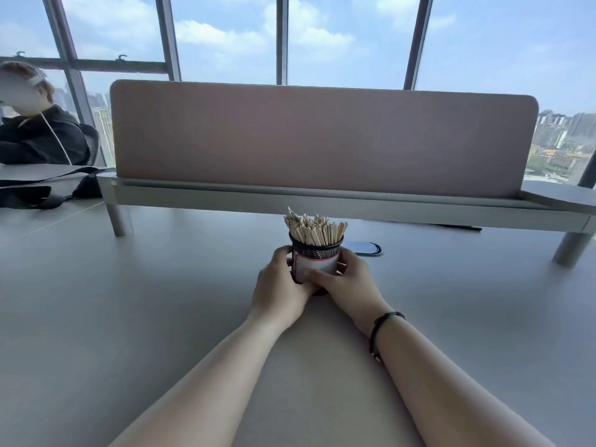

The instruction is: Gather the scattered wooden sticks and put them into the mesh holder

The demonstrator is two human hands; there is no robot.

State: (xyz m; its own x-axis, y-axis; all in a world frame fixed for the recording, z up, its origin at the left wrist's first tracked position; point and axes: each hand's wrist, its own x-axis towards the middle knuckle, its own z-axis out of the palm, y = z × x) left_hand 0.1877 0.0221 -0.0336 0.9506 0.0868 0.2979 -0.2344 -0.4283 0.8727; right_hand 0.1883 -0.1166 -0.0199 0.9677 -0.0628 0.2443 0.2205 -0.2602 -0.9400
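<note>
Room: daylight is coming through tall windows (225,37) with sky and city beyond; a pink divider panel (322,137) is standing on a raised shelf at the far edge of the grey desk (113,301). Another person (35,133) is sitting at the far left.
Holder position: mesh holder (315,259) is standing upright on the desk, enclosed between both hands, just nearer than a dark oval cable port (366,248).
Left grip: left hand (280,285) is wrapping the holder's left wall, fingers curling round it, grasping.
Right grip: right hand (350,280) is clasping the right wall, thumb lying across the pale band at the front. A dark bracelet (383,327) is sitting on that wrist.
Sticks: wooden sticks (314,225) are standing packed in the holder, tips fanning above the rim and above both grips. No loose sticks are showing on the desk.
Appearance: black wire mesh at the top, pale label with a thin red line below; sticks are pale, flat and thin.
Handling judgement: probably light, with rigid walls; sticks are likely stiff but snappable, and would spill if tipped. Holding low on both walls and keeping it upright is looking safest.
Progress judgement: gathering is appearing complete.
</note>
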